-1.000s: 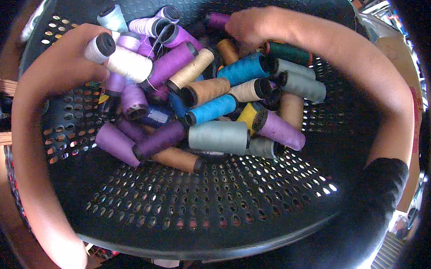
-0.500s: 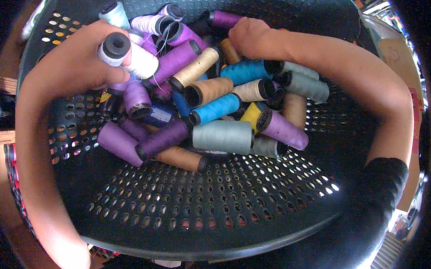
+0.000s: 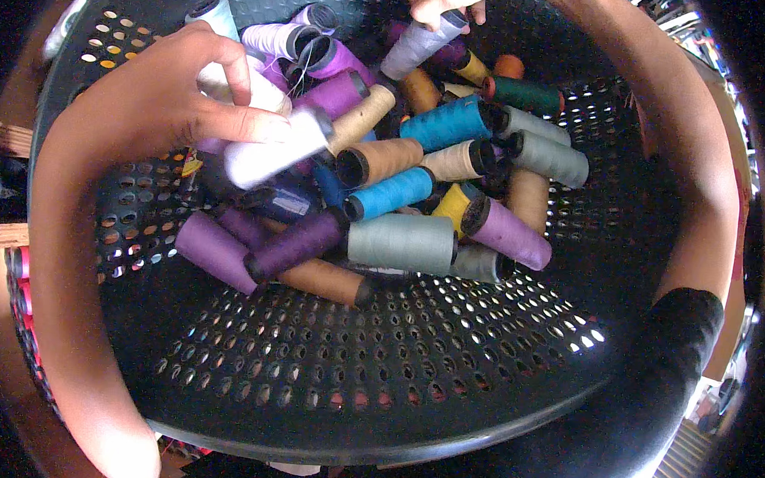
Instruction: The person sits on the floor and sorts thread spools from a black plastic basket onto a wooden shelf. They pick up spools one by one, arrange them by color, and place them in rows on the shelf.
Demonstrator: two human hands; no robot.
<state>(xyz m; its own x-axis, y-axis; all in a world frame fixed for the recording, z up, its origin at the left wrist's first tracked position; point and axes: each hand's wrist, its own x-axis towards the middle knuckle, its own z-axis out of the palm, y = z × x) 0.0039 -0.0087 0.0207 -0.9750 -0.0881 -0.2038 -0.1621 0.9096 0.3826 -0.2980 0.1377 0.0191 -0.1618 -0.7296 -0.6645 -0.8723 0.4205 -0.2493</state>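
My left hand point(image 3: 190, 89) hovers over the left side of a pile of thread spools, its thumb and forefinger apart. Just under the thumb tip a white thread spool point(image 3: 276, 153) lies tilted and smeared by motion, seemingly loose from the fingers. At the top edge my right hand point(image 3: 450, 4), partly cut off, grips the upper end of a greyish-lavender thread spool point(image 3: 423, 45). Below that spool sit a brown spool point(image 3: 420, 90) and a teal-blue spool point(image 3: 445, 123). Beside the left hand rests a cream spool point(image 3: 265, 92), partly covered by the fingers.
A large black perforated basket point(image 3: 376, 437) holds the spools, among them a dark green one point(image 3: 526, 94), a grey-green one point(image 3: 401, 243) and several purple ones. Loose threads trail among the left spools. A cardboard box point(image 3: 720, 335) stands outside at the right.
The spool in my left hand has left its grip and moved right and down. My right hand rose from the far spools with a greyish-lavender spool, and a dark green one now shows.
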